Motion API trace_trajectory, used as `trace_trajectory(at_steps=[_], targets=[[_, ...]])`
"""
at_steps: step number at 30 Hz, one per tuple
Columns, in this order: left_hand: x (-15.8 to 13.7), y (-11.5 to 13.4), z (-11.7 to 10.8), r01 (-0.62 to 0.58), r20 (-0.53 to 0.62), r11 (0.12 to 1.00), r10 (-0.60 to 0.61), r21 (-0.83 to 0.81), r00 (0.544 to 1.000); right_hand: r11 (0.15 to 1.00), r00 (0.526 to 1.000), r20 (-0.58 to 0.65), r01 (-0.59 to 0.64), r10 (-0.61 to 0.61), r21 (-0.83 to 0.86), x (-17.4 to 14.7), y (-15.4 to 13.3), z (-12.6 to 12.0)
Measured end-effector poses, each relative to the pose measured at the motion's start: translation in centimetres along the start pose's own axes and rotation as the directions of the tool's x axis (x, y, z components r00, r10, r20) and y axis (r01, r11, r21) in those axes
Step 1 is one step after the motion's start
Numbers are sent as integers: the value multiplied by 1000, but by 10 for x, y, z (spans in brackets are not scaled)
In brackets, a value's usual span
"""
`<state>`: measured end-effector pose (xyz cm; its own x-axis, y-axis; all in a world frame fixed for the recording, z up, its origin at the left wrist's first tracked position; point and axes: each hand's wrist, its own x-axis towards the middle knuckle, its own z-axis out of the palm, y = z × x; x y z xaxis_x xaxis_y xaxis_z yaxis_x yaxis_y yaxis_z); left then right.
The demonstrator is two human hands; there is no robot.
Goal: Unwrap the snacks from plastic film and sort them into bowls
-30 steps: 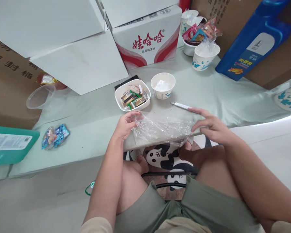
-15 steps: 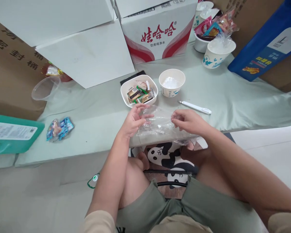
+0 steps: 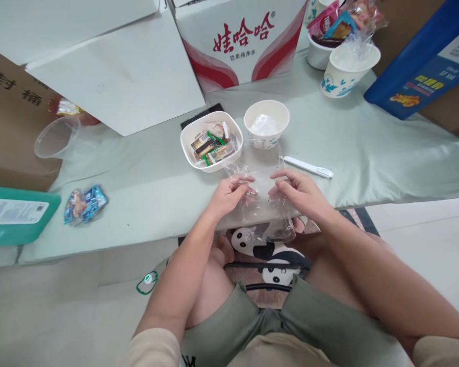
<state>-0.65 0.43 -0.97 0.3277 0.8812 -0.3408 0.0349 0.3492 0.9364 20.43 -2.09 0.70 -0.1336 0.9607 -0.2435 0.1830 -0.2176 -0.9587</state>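
Clear plastic film (image 3: 272, 228) is pinched by left hand (image 3: 229, 194) and right hand (image 3: 301, 192); paper cup (image 3: 265, 136) stands beyond them.

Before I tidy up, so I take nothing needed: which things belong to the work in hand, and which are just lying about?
Belongs: clear plastic, between left hand and right hand; probably, being near, snack bowl, nearer cup, white tool.

Seemingly lying about: loose snacks, green jug, blue jug, red-marked box.
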Motion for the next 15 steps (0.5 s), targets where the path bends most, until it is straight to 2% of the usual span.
trace_trajectory(at_steps=[3,6,9,12,15], targets=[[4,2,-8,-20,28,1000,20,20,999,993,999,35,35,-31,-108,5,6,-7],[5,4,-15,-43,10,999,43,-31,999,999,998,59,-1,-1,35,10,12,-9],[5,5,-20,-35,-26,992,32,-123,999,988,997,75,20,-32,156,15,16,-8],[5,7,-24,-94,-41,982,89,-163,995,992,995,38,88,-92,87,19,17,-9],[5,7,-28,-212,-11,972,212,-99,977,981,981,40,190,-189,-22,22,17,-9]])
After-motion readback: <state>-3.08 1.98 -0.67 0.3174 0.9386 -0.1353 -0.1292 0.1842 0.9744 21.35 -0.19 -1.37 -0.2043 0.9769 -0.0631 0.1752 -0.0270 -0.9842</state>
